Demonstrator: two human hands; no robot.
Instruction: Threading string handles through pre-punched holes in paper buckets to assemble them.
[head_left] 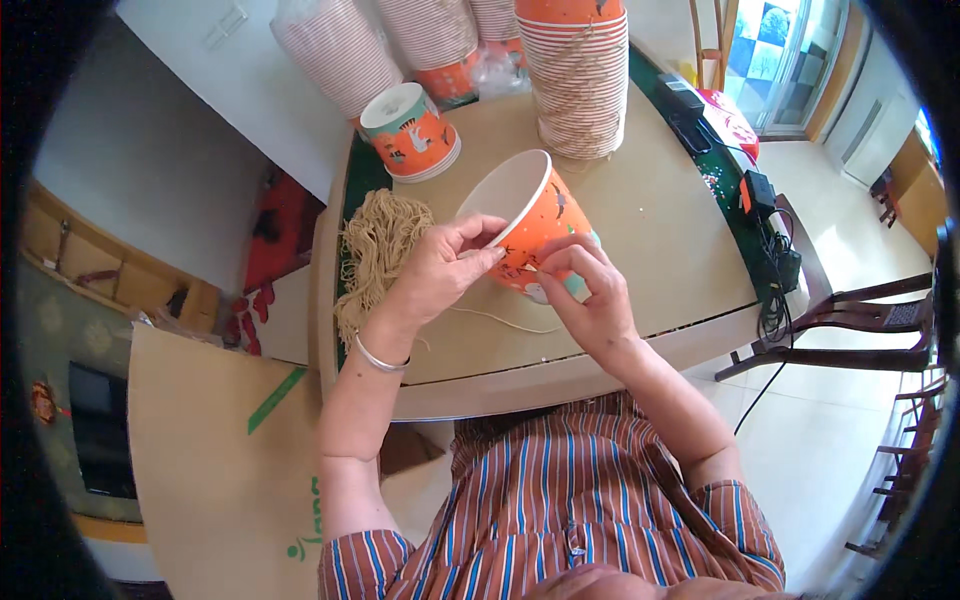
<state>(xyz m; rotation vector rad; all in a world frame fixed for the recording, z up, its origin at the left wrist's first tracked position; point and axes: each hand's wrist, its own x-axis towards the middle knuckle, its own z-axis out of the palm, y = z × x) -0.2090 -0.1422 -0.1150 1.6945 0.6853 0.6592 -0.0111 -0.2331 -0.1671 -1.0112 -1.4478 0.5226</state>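
An orange paper bucket (535,215) with a white inside lies tilted on its side above the table. My left hand (440,268) grips its rim, thumb inside and fingers outside. My right hand (590,290) pinches at the bucket's orange wall near the bottom, fingers closed on a thin beige string (500,320) that trails across the table below my hands. A bundle of beige strings (375,250) lies just left of my left hand.
A tall stack of orange paper buckets (577,75) stands behind, with more stacks (400,45) at the back and a short upside-down stack (410,130) to the left. Black devices and cables (765,220) lie on the table's right edge. Wooden chairs (880,320) stand right; cardboard (210,450) leans left.
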